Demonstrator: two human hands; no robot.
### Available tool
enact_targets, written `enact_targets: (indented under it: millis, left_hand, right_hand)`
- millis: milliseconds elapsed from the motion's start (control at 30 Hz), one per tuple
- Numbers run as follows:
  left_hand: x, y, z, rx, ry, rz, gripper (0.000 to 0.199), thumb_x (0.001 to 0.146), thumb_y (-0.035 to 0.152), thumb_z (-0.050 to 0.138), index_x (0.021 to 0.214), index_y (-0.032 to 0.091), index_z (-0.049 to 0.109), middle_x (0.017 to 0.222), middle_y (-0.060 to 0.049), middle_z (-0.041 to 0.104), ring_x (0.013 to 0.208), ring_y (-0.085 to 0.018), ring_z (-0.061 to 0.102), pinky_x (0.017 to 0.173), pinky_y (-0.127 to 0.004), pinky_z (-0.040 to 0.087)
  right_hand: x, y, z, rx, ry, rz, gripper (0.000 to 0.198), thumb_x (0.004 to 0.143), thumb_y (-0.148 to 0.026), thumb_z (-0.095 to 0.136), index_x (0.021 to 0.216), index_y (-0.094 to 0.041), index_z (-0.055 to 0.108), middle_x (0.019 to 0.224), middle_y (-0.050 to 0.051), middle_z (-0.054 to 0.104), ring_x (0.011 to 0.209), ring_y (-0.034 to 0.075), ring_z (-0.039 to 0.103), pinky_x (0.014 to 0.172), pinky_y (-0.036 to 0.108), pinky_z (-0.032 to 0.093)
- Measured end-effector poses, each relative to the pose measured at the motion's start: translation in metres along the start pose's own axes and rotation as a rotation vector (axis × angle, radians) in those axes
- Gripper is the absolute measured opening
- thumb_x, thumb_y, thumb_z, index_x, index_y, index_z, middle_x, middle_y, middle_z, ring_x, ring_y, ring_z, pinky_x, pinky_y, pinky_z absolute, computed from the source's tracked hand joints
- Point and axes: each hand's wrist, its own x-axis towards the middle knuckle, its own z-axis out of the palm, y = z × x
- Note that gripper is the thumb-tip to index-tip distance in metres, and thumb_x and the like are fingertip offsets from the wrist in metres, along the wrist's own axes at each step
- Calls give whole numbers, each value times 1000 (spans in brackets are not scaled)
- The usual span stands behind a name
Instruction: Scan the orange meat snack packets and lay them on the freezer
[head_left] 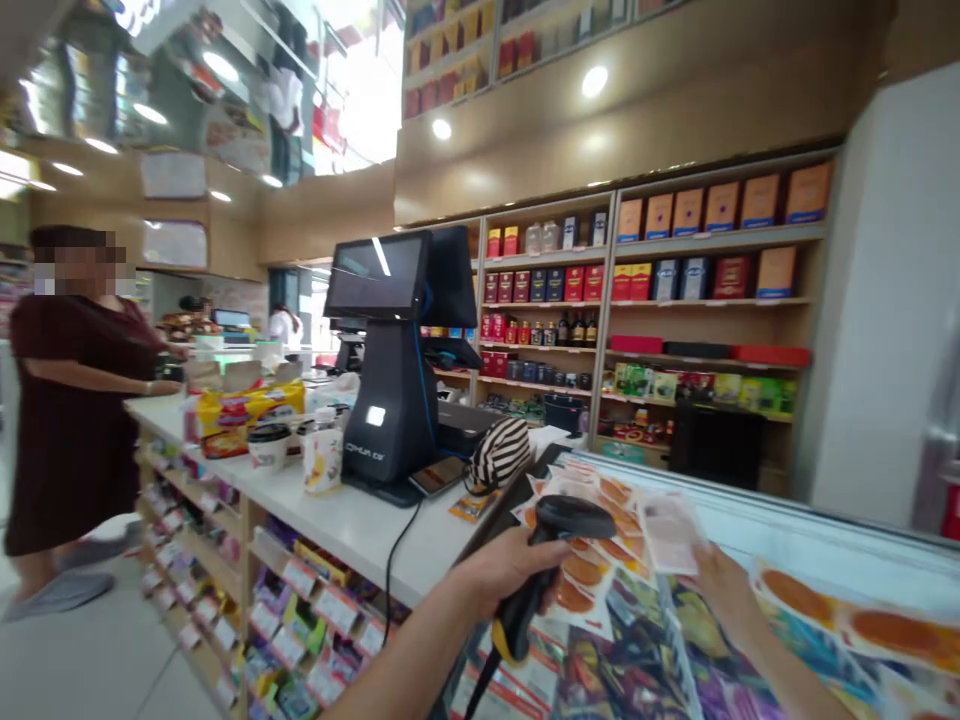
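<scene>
My left hand [514, 568] is wrapped round the handle of a black barcode scanner [574, 516], with its cable hanging below. The scanner's head points right. In my right hand [721, 585], blurred by motion, is a pale pinkish flat thing [673, 532] with a rectangular outline; I cannot make out its kind. It is held just right of the scanner, above the glass-topped case. Printed food pictures [585, 585] lie beneath both hands. Colourful packets [637, 650] show below them, close to my wrists.
A black checkout terminal [386, 400] stands on the white counter [300, 500], beside paper cups [322, 460], yellow snack bags [255, 410] and a striped pouch [499, 455]. A person in dark red [75, 400] stands at the counter's far left. Shelves of boxes [547, 290] line the back wall.
</scene>
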Motion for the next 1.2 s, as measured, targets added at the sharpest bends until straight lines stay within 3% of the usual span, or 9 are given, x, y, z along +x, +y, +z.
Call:
enact_targets:
  millis: [33, 100, 300, 500, 700, 933, 1200]
  left_hand:
    - [-1, 2, 2, -7, -17, 2, 34, 58, 43, 59, 68, 13, 46, 52, 3, 49, 40, -5, 43, 40, -19, 35]
    - [-3, 4, 6, -19, -48, 6, 35, 58, 44, 60, 68, 14, 45, 53, 3, 48, 41, -5, 43, 40, -19, 36]
    - [-11, 5, 11, -5, -43, 17, 37, 57, 46, 59, 66, 14, 44, 53, 4, 47, 40, -5, 43, 39, -19, 35]
    - [-17, 4, 11, 33, -95, 96, 36, 57, 46, 59, 64, 14, 43, 49, 4, 47, 39, -5, 42, 39, -18, 33]
    - [-20, 2, 5, -10, -71, 20, 38, 57, 47, 59, 71, 14, 45, 54, 4, 47, 41, -5, 43, 41, -19, 35]
    - [-20, 3, 6, 7, -51, 71, 35, 59, 45, 59, 65, 13, 44, 54, 3, 47, 41, -4, 43, 41, -18, 34]
    - [-10, 0, 3, -4, 28, 21, 35, 62, 46, 56, 68, 14, 44, 54, 4, 47, 42, -4, 43, 42, -18, 34]
  right_hand:
    - [-7, -9, 3, 190, -58, 112, 26, 69, -37, 39, 82, -19, 53, 74, 8, 66, 73, 25, 62, 62, 36, 50]
    - [-19, -25, 15, 442, -139, 203, 31, 69, -40, 42, 91, -20, 50, 81, 7, 66, 79, 25, 61, 68, 38, 49]
    - [-34, -45, 47, 617, -231, 227, 43, 68, -43, 46, 105, -23, 43, 93, 6, 63, 88, 25, 58, 72, 38, 49]
    - [-34, -51, 54, 618, -250, 235, 55, 64, -47, 48, 110, -20, 40, 94, 6, 63, 88, 25, 58, 73, 38, 49]
    - [-41, -59, 53, 650, -239, 203, 45, 65, -47, 48, 103, -24, 43, 92, 4, 63, 87, 25, 58, 73, 39, 48]
    - [-48, -64, 54, 629, -247, 189, 45, 68, -45, 44, 108, -24, 40, 95, 7, 62, 86, 25, 58, 75, 39, 47]
    - [-40, -49, 24, 554, -136, 189, 49, 68, -45, 43, 111, -21, 39, 96, 8, 62, 88, 25, 57, 70, 38, 49]
